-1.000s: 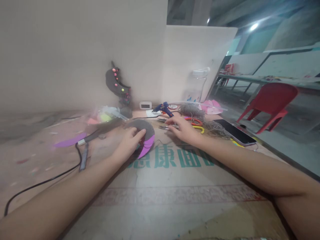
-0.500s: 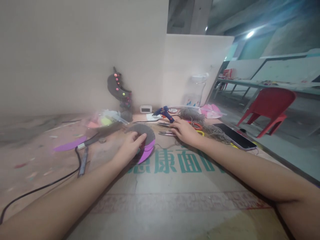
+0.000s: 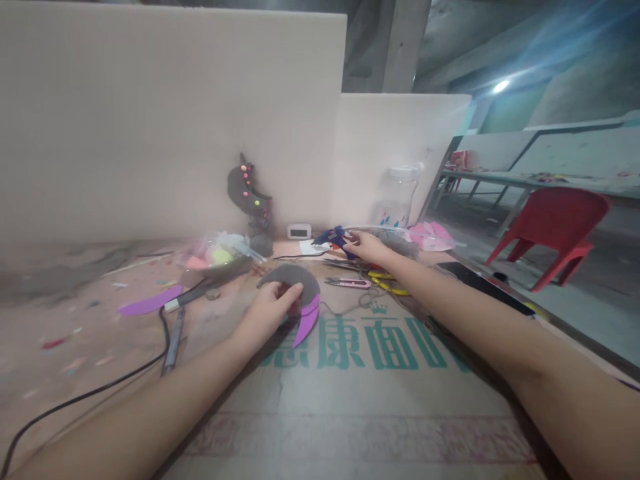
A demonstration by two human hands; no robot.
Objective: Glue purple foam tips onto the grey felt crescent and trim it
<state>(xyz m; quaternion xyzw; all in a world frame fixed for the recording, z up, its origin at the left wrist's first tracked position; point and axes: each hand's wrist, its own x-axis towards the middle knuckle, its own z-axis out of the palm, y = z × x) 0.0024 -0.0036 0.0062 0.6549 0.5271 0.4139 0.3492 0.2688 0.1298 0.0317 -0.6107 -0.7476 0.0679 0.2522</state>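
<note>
My left hand (image 3: 274,305) is closed on a crescent (image 3: 300,280), a purple sheet wrapped for most of its length in grey yarn; one bare purple tip (image 3: 306,327) points toward me. At the back of the table, my right hand (image 3: 369,247) has its thumb and fingers around the blue hot glue gun (image 3: 336,239), whose nozzle points left. Just in front of that hand lie small thread snips (image 3: 349,283) and yellow-handled scissors (image 3: 389,285). A loose grey strand runs across the table from the crescent.
A decorated dark crescent (image 3: 245,190) stands by the board. Nearby are a bowl of coloured bits (image 3: 213,257), a small white timer (image 3: 299,231), a clear jar (image 3: 400,197), grey yarn (image 3: 400,243) and a phone (image 3: 483,287). A purple piece (image 3: 150,301) and black cable (image 3: 90,387) lie left.
My right hand has moved from above the snips and scissors, back to the glue gun, and closed on it. My left hand keeps hold of the crescent. The view has tilted up slightly.
</note>
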